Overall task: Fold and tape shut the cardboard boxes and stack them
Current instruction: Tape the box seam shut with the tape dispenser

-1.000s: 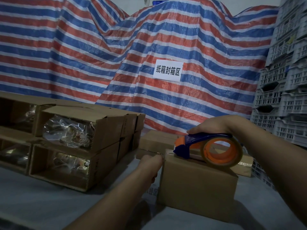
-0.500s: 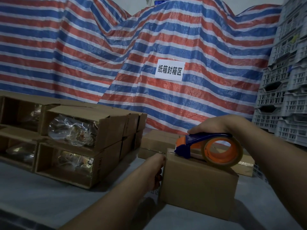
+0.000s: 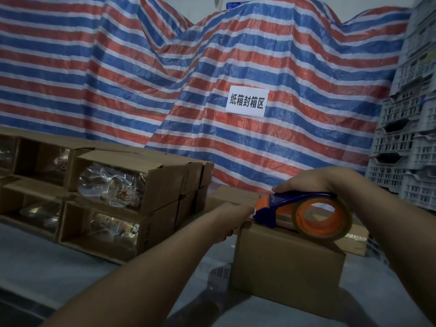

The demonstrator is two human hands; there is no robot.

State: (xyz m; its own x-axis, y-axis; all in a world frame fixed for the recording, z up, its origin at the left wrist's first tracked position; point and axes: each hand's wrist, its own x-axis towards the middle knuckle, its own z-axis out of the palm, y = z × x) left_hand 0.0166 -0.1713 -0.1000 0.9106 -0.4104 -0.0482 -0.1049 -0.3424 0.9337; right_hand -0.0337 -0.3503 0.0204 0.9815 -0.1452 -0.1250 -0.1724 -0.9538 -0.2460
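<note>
A closed brown cardboard box (image 3: 285,272) stands on the grey table in front of me. My right hand (image 3: 304,182) grips a blue and orange tape dispenser (image 3: 304,213) with a roll of clear tape, which rests on the box's top near its left end. My left hand (image 3: 230,221) presses against the box's upper left edge, just under the dispenser's nose; its fingers lie on the far side and are hidden. A stack of open-ended boxes (image 3: 113,201) holding plastic-wrapped goods sits to the left.
Flat sealed boxes (image 3: 236,197) lie behind the one I work on. A striped red, white and blue tarp (image 3: 212,79) with a paper sign (image 3: 246,102) hangs at the back. White plastic crates (image 3: 408,138) are piled on the right. Grey table surface (image 3: 47,267) lies in front.
My left hand has slid a little down the box's left end. The dispenser and my right hand stay at the box's left top edge; my view has shifted slightly.
</note>
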